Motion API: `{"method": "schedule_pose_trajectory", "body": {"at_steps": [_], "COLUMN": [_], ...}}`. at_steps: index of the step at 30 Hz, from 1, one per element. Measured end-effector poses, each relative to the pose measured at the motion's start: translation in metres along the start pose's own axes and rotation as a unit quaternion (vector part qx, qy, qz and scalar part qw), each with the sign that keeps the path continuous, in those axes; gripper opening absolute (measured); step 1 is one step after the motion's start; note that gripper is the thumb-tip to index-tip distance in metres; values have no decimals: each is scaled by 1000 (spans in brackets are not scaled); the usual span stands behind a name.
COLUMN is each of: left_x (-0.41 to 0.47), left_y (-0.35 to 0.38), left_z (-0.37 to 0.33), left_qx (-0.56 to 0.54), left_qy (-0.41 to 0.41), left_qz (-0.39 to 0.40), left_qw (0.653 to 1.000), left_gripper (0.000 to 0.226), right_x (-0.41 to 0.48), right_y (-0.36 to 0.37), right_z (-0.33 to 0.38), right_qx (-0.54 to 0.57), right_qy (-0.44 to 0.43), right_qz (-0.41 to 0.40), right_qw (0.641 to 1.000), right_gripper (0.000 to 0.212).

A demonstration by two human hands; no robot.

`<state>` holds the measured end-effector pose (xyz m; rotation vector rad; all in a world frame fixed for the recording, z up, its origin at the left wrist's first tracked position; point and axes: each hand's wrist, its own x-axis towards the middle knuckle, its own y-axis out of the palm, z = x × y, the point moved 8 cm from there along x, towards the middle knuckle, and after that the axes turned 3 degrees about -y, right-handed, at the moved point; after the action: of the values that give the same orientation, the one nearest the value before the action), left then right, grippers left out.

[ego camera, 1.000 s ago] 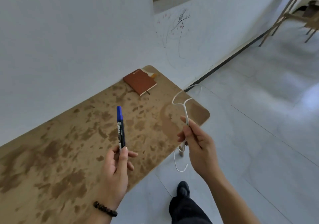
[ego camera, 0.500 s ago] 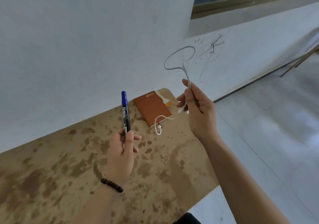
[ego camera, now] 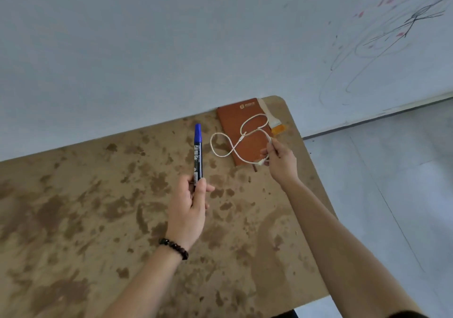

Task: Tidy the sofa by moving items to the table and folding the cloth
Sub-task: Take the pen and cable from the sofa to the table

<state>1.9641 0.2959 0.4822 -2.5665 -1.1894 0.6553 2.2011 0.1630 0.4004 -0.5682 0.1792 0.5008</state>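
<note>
A: Head cam, what've I got?
B: L hand (ego camera: pixel 187 207) closed round a blue marker (ego camera: pixel 197 154), cap pointing up, over the stained table (ego camera: pixel 73 207).
A: And the R?
B: R hand (ego camera: pixel 279 162) pinching a white cable (ego camera: pixel 226 146); its loops lie across the brown notebook (ego camera: pixel 241 134) by the wall. Brush (ego camera: pixel 274 124) just beside the notebook, right above my R fingers.
</note>
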Motion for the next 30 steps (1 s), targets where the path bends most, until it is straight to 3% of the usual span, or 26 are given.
{"method": "schedule_pose_trajectory", "body": {"at_steps": [4, 12, 18, 26, 30], "left_x": [27, 121, 110, 64, 85], "left_y": [22, 88, 101, 108, 108], "left_z": [18, 57, 66, 110, 99], "left_qx": [49, 165, 132, 152, 123], "left_qy": [-46, -152, -149, -217, -218], "left_qz": [-26, -75, -127, -46, -79], "left_qw": [997, 972, 972, 963, 965], "left_gripper": [11, 27, 22, 17, 20], "right_x": [21, 26, 31, 35, 37], "right_y": [1, -8, -8, -7, -2], "right_z": [-46, -78, -83, -84, -89], "right_qx": [-77, -98, -94, -118, -133], "right_qy": [34, 37, 38, 42, 26], "right_qz": [-9, 25, 20, -4, -15], "right_qw": [996, 994, 995, 992, 991], "right_gripper": [40, 22, 27, 27, 27]}}
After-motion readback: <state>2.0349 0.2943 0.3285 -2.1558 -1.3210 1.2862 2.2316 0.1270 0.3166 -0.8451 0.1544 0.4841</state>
